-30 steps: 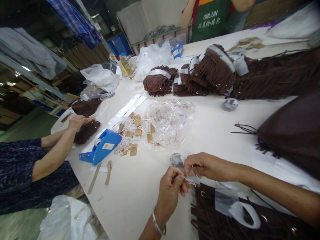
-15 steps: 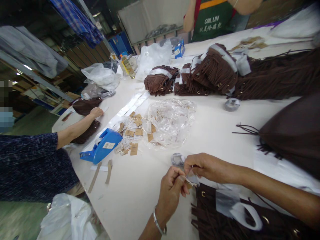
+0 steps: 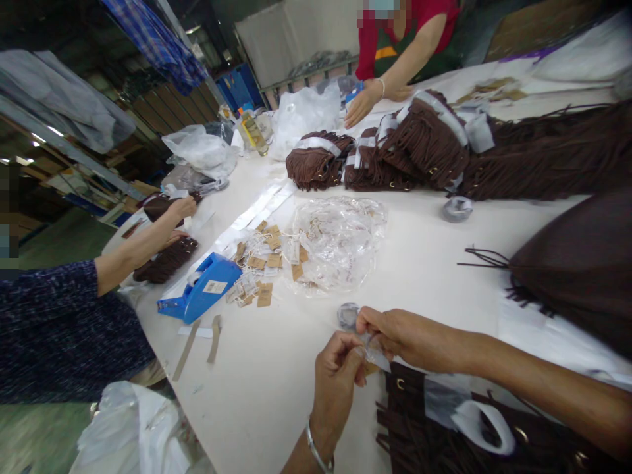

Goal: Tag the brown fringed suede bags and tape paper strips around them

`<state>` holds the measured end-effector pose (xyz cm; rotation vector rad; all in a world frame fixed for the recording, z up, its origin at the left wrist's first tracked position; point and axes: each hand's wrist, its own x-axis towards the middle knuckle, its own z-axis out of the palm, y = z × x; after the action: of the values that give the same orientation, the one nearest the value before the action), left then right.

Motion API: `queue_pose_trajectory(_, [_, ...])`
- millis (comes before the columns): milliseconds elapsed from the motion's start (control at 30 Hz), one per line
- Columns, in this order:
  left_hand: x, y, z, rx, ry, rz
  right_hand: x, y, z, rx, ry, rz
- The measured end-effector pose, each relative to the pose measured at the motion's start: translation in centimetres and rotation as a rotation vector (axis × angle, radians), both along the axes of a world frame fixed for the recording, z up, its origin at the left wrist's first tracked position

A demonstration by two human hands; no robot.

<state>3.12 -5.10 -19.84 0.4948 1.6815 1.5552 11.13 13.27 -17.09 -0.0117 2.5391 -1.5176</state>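
Low in the view, my left hand [image 3: 338,368], with a silver bangle on its wrist, pinches a hang tag [image 3: 370,369] of brown card with a whitish piece and string. My right hand [image 3: 392,332] comes from the right, its fingers closed on the tag's string just above my left fingertips. The thin string is partly hidden by the fingers. Under my right forearm lies a dark brown fringed bag [image 3: 409,421] with gold eyelets and a white looped strip [image 3: 494,421] on it. Just behind my right fingertips sits a roll of clear tape [image 3: 348,316].
Loose tags [image 3: 264,294] lie beside a clear plastic bag [image 3: 340,243]. A blue tape dispenser [image 3: 210,283] stands left, near a co-worker's arm [image 3: 133,253]. Wrapped fringed bags [image 3: 424,138] line the back; another co-worker's hand [image 3: 363,105] reaches there. A brown bag [image 3: 577,257] stands right.
My right hand has shifted slightly left and down, closer to my left fingers. The co-worker at the back has leaned in over the table; the one at left now has both hands at a bag.
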Motion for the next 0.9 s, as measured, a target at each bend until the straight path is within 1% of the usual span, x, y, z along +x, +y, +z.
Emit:
queue_pose_trajectory(67, [0.1,-0.1,0.0,0.011,0.013,0.004,-0.1,0.0,0.3,0.032,0.0,0.03])
queue_pose_trajectory(167, [0.4,-0.3,-0.1,0.012,-0.03,0.015,-0.2,0.0,0.6,0.062,-0.019,0.044])
queue_pose_trajectory(333, [1.0,-0.2,-0.2,-0.029,-0.058,0.041,-0.5,-0.3,0.5,0.052,-0.043,0.062])
queue_pose_trajectory(433, [1.3,0.0,-0.2,-0.027,-0.071,0.083,-0.5,-0.7,0.3,0.032,-0.082,0.022])
queue_pose_trajectory(567, [1.4,0.2,-0.1,-0.046,-0.074,0.124,0.1,-1.1,0.2,-0.056,-0.115,-0.04])
queue_pose_trajectory(733, [1.1,0.5,-0.4,0.013,-0.213,0.117,0.7,-1.3,0.1,0.047,-0.107,-0.074])
queue_pose_trajectory(833, [0.9,0.5,-0.8,0.058,-0.213,0.099,0.8,-1.4,-0.1,0.046,-0.086,-0.09])
queue_pose_trajectory(900, [0.8,0.4,-1.0,0.041,-0.205,0.084,0.9,-1.6,-0.2,0.037,-0.074,-0.111])
